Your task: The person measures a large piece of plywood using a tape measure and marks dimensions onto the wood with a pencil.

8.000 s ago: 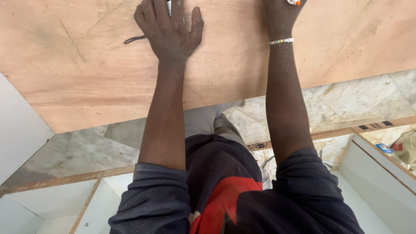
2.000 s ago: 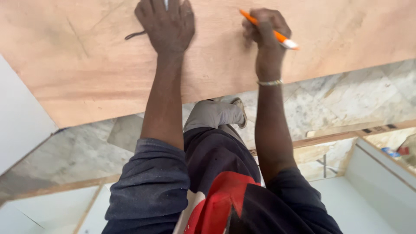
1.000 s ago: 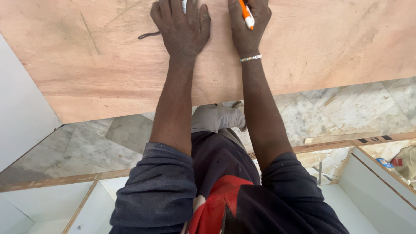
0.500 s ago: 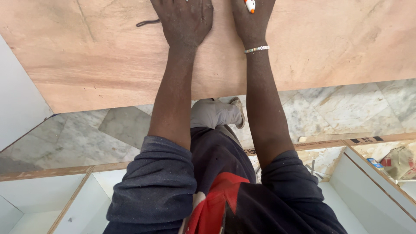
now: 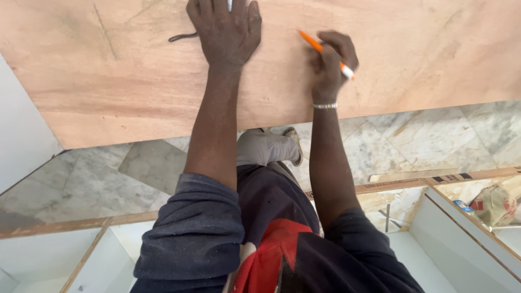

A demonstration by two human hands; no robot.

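Here, the fingers of the right hand [image 5: 330,62] are curled tight around an orange pen [image 5: 324,53] with a white end. The orange tip points up and to the left and sits on the big wooden board [image 5: 130,81]. The white end sticks out past the knuckles on the right. A thin silver bracelet [image 5: 324,106] goes around that wrist. The left hand [image 5: 225,32] lies flat on the board with its fingers spread open, holding nothing; the fingertips run off the top of the view. Something small and white shows between two of those fingers, but it is too little to tell what it is. Just left of that hand a dark curly mark [image 5: 183,37] lies on the wood. Below the board is a grey stone floor [image 5: 412,146], with a shoe [image 5: 268,146] standing on it between the two arms. White cabinet boxes [image 5: 467,239] sit near the bottom of the view.
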